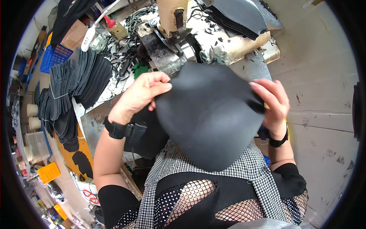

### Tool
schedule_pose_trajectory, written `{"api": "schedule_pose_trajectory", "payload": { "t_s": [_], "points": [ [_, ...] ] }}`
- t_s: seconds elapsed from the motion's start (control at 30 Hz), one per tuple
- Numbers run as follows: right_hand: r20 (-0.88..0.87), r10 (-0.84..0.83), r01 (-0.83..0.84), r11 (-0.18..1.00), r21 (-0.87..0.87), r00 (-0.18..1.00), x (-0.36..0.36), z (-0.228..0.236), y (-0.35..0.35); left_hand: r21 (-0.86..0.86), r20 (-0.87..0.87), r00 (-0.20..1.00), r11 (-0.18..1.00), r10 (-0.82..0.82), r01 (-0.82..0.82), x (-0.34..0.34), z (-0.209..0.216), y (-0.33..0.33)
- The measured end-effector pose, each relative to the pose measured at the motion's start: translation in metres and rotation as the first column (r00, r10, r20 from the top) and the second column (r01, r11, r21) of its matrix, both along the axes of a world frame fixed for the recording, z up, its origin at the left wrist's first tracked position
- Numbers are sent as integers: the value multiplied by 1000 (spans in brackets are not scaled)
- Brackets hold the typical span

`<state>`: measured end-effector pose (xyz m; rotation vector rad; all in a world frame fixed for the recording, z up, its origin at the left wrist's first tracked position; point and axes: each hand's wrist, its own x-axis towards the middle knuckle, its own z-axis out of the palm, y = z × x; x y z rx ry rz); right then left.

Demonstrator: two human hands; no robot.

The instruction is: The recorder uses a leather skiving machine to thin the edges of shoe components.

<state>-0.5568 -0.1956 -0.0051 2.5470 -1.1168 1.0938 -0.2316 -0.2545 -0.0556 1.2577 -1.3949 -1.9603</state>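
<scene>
The left hand (pixel 146 91) pinches the black piece (pixel 211 114) by its left edge, thumb uppermost, forearm slanting inward. The piece is raised between both hands near the surface's (pixel 95 123) near edge, tapering toward the apron (pixel 241 166). The right hand (pixel 275 102) grips its right edge, fingers bent.

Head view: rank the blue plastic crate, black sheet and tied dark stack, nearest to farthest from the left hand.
1. Black sheet: gripped by the left hand.
2. Tied dark stack: left of the hand.
3. Blue plastic crate: farther left, beyond the stack.
</scene>
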Motion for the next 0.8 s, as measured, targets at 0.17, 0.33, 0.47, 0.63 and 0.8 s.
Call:
{"api": "schedule_pose_trajectory", "payload": {
  "t_s": [0.17, 0.33, 0.47, 0.63, 0.8],
  "points": [
    [-18, 140, -139, 990, 15, 990, 5, -38, 12, -56, 100, 993, 996, -62, 68, 23, 5, -20],
    [-5, 252, -252, 967, 49, 968, 28, -43, 13, -71, 65, 998, 997, 14, -9, 40, -1, -42],
    [-17, 245, -244, 969, 46, 969, 35, -37, 5, -303, 173, 985, 952, 9, 44, 39, 1, -53],
    [47, 65, -63, 997, -52, 997, 22, -29, -3, -619, 413, 904, 761, 108, 192, -1, 1, -65],
    [199, -110, 113, 994, -5, 974, 2, -17, -36, -564, 506, 855, 793, 113, 229, -17, 12, -68]
  ]
}}
